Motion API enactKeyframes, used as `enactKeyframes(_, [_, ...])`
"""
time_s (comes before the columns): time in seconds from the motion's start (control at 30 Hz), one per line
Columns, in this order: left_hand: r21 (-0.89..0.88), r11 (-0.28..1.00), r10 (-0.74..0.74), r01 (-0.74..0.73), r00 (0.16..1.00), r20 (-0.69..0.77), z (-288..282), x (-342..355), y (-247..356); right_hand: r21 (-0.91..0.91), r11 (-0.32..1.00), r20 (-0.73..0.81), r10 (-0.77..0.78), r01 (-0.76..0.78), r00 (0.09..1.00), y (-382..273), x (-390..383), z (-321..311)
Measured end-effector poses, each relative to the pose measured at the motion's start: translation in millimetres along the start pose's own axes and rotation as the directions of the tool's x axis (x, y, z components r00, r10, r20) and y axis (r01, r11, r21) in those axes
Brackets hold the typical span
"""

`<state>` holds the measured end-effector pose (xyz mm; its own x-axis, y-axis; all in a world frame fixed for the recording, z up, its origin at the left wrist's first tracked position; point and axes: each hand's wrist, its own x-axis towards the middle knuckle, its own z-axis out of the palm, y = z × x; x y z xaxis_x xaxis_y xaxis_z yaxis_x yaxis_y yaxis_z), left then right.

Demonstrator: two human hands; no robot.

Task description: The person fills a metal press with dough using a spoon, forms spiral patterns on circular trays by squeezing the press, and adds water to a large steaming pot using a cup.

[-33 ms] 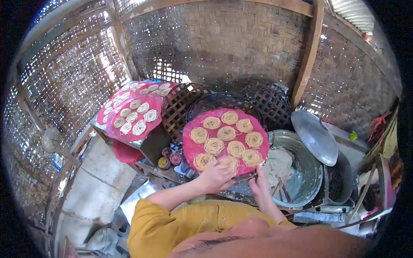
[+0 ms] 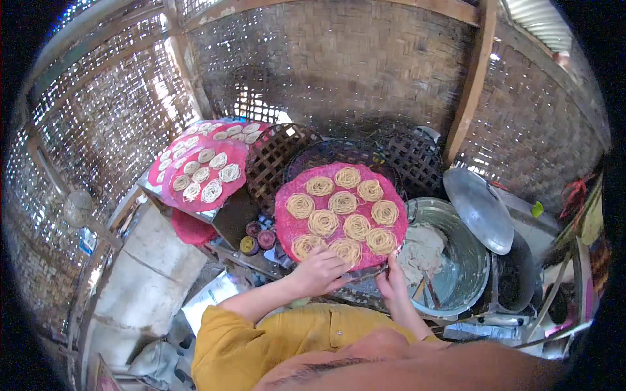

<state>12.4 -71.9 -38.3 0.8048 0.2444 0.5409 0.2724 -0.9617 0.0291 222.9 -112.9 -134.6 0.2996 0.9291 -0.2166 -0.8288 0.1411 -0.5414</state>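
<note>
A round pink sheet (image 2: pixel 336 238) lies in front of me with several yellowish, nest-shaped coils of strands (image 2: pixel 343 202) spread over it. My left hand (image 2: pixel 319 270) is closed at its near edge, fingers bent over the rim beside the nearest coils and thumb lower down. At the near right edge my right hand (image 2: pixel 392 281) grips the sheet, thumb on top and the other fingers partly hidden below. Right of the sheet, a large metal basin (image 2: pixel 479 277) contains pale, wet dough (image 2: pixel 420 251) with wooden sticks (image 2: pixel 427 291) in it.
At the left, a box-like stand (image 2: pixel 238 218) carries more pink sheets (image 2: pixel 184 199) with paler coils. Small round containers (image 2: pixel 249 246) sit beside it. Dark lattice baskets (image 2: pixel 274 150) stand behind. A metal lid (image 2: pixel 479 212) leans by a black pan (image 2: pixel 518 277). Woven walls (image 2: pixel 326 78) enclose the corner.
The pink sheet has shifted very slightly to the left. My left hand has moved a little left along its near edge, and my right hand keeps its grip.
</note>
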Motion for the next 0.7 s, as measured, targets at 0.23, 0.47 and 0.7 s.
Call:
enactKeyframes(0.23, [0.246,0.853,-0.502,0.46,0.852,0.149,-22,-63,36,-0.2,0.976,0.257,0.139,-0.088,0.956,19,-9,-4])
enactKeyframes(0.47, [0.461,0.655,-0.697,0.599,0.714,0.061,-66,-125,86,-0.286,0.925,0.436,0.357,-0.249,0.826,62,-30,42])
enactKeyframes(0.7, [0.521,0.337,-0.892,0.784,0.443,-0.09,-111,-222,167,-0.45,0.74,0.472,0.672,-0.5,0.571,161,-72,78])
